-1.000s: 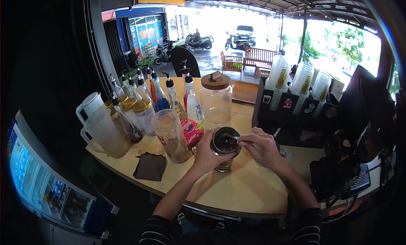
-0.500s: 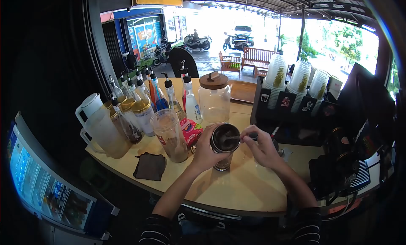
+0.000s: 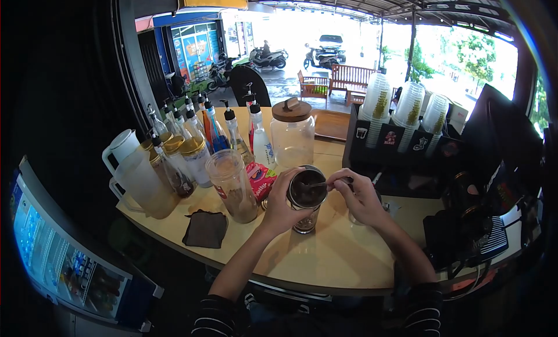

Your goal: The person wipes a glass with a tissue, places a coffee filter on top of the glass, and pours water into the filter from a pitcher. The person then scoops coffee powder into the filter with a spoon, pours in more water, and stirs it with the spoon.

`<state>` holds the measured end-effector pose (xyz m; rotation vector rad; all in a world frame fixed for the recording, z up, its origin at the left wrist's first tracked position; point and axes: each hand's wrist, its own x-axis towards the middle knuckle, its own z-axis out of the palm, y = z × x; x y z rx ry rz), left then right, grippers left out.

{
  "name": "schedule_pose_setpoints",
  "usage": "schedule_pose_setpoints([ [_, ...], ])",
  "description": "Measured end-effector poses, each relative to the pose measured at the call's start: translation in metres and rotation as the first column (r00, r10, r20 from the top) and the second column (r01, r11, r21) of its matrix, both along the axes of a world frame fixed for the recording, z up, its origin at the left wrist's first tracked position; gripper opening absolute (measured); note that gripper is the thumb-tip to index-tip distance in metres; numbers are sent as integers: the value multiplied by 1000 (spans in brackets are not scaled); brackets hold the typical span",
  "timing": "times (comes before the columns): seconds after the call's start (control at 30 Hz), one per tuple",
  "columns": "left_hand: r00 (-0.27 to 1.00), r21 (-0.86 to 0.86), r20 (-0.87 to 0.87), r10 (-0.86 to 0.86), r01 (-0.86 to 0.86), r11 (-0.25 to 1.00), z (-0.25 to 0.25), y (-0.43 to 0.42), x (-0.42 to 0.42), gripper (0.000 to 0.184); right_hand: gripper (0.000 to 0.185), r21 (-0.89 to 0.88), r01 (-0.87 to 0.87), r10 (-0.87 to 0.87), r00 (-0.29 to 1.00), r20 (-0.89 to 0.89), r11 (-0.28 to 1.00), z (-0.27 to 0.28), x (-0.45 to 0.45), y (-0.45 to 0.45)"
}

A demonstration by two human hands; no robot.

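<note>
My left hand [image 3: 281, 207] is wrapped round a metal cup [image 3: 303, 197] with a dark inside, its mouth tilted toward me. Pinched in my right hand [image 3: 361, 201] is a thin spoon [image 3: 317, 185], whose lower end reaches into the cup. What the cup contains is too dark to make out. Directly below it on the counter stands a clear glass [image 3: 305, 224], partly hidden by the cup and my left hand. A red packet [image 3: 260, 179] lies just left of my left hand, beside a tall clear plastic jar [image 3: 233, 189] with brown residue.
Pump bottles [image 3: 217, 131], pitchers [image 3: 136, 177] and gold-lidded jars [image 3: 196, 157] crowd the counter's left. A wooden-lidded glass jar [image 3: 292, 136] stands behind my hands. Stacked plastic cups [image 3: 408, 107] fill a black holder. A dark cloth [image 3: 206, 229] lies near the front edge.
My right hand has shifted slightly to the left, and the spoon's angle in the cup has changed a little. The left hand keeps its hold on the cup.
</note>
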<state>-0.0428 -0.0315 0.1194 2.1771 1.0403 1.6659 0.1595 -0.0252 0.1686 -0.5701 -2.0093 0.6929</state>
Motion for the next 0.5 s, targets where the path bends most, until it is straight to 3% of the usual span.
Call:
schedule_pose_setpoints([
  [0.5,992,-18,123,-14,16,1000,-9,0,1,79,12,-42,-20,18,999,-48,999,4,-5,1],
])
